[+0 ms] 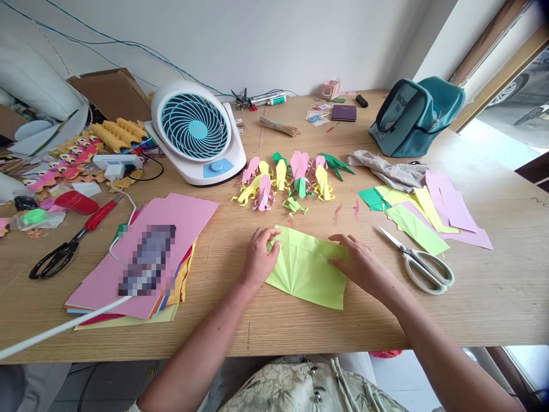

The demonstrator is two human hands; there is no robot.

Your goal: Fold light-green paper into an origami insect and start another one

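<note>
A lime-green sheet of paper lies in front of me on the table, with fold lines fanning out from near its lower edge. My left hand pinches its upper left corner between thumb and fingers. At the upper right edge, my right hand grips the sheet, thumb below and fingers above. Just beyond the sheet stand several folded paper frogs in pink, yellow and green. White-handled scissors lie to the right of my right hand, blades pointing away from me.
On the left, a pixelated object rests on a stack of coloured paper, beside red-and-black scissors. A white fan stands behind. Cut paper pieces, a grey cloth and a teal bag are on the right.
</note>
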